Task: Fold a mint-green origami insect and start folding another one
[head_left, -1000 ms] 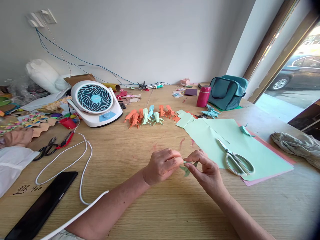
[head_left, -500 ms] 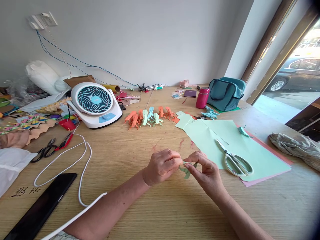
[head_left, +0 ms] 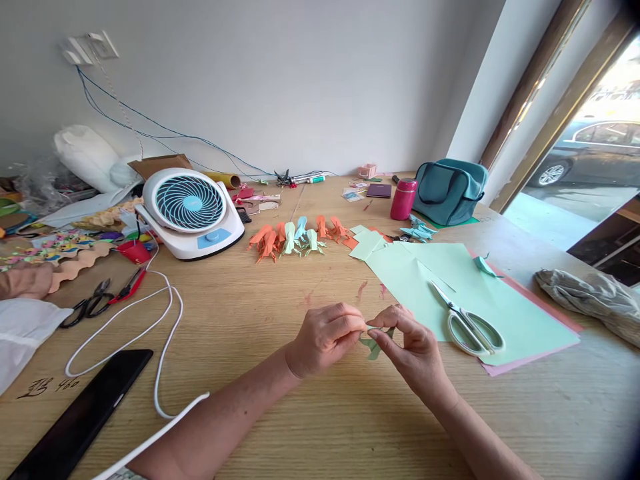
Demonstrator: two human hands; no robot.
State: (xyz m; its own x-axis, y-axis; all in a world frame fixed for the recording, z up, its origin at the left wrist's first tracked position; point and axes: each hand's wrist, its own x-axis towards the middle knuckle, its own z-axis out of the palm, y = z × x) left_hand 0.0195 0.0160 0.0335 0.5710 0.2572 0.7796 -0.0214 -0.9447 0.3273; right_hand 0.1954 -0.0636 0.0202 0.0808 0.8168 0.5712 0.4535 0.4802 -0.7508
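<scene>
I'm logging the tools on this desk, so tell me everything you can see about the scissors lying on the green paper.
The scissors lie flat on the pale green paper sheet, to the right of the person's right hand and apart from it. The blades look like bright metal, nearly closed, and point up and left, away from the person. The two handle loops are pale, whitish green, probably plastic, and sit nearest the sheet's front edge. Nothing but the paper touches them.
</scene>
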